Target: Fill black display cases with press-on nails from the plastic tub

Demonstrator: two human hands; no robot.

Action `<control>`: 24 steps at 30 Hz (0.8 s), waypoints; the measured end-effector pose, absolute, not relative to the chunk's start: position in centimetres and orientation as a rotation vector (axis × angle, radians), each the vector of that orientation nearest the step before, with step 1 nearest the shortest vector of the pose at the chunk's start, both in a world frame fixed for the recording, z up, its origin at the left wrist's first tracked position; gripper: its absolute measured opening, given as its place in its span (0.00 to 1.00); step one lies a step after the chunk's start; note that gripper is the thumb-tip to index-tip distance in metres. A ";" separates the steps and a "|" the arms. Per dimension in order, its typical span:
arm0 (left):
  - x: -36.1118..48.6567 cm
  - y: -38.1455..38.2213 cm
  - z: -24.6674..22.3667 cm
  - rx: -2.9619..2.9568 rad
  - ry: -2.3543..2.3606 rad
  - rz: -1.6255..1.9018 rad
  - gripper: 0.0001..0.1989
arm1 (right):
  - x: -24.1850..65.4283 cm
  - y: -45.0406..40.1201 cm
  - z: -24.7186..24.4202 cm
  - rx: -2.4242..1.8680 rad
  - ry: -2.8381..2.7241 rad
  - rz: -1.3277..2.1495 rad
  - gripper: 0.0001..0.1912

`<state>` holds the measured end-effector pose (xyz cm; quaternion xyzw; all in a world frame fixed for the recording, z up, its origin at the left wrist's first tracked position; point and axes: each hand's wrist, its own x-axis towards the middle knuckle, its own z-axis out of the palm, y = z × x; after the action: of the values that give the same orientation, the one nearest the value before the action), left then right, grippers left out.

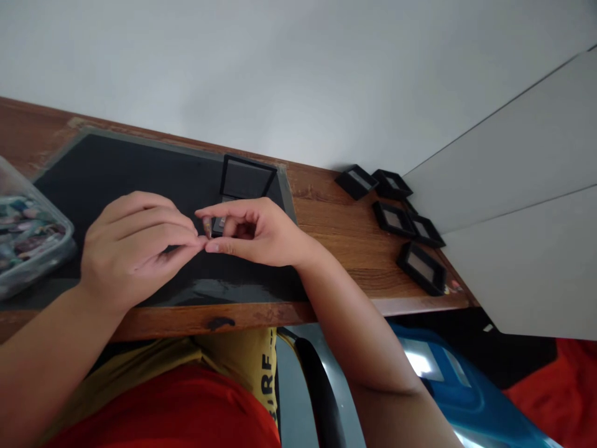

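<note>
Between the thumb and forefinger of my right hand (254, 230) is a small brownish pointed piece (208, 226), held upright; it looks like stone, but its kind is unclear. The fingers of my left hand (140, 239) are pressed together in a pinch, their tips meeting my right thumb at the foot of the piece. Whatever the left fingertips hold, if anything, is hidden. Just behind my right hand an open black box (249, 180) stands with its framed, see-through lid raised. My fingers cover most of its base.
A clear plastic tub (65, 239) of mixed greenish and pinkish pieces stands at left on the black mat (140, 165). Several black boxes with windowed lids (394, 219) lie at right on the wooden table (326, 218). A white wall rises behind; a blue plastic object (471, 386) is below right.
</note>
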<state>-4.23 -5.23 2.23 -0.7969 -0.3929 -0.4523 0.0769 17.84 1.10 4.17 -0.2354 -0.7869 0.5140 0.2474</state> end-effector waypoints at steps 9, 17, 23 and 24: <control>-4.2 -5.3 1.9 -2.469 -1.154 -1.285 0.10 | 18.8 1.6 5.1 -0.649 -2.286 1.436 0.23; -4.4 -4.3 1.1 -2.498 -1.472 -1.235 0.07 | 23.1 3.7 7.6 -0.952 -2.219 1.105 0.25; -4.7 -3.5 -0.2 -2.600 -1.572 -1.046 0.08 | 23.3 4.1 7.6 -1.431 -2.615 0.898 0.19; -4.7 -3.4 -0.3 -2.614 -1.573 -1.022 0.09 | 23.1 4.1 7.5 -1.443 -2.614 0.882 0.20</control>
<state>-4.71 -3.43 -0.34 -0.8118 -0.4886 -0.3175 -0.0378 23.14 4.12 7.52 -0.4633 -0.8396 0.2834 0.0139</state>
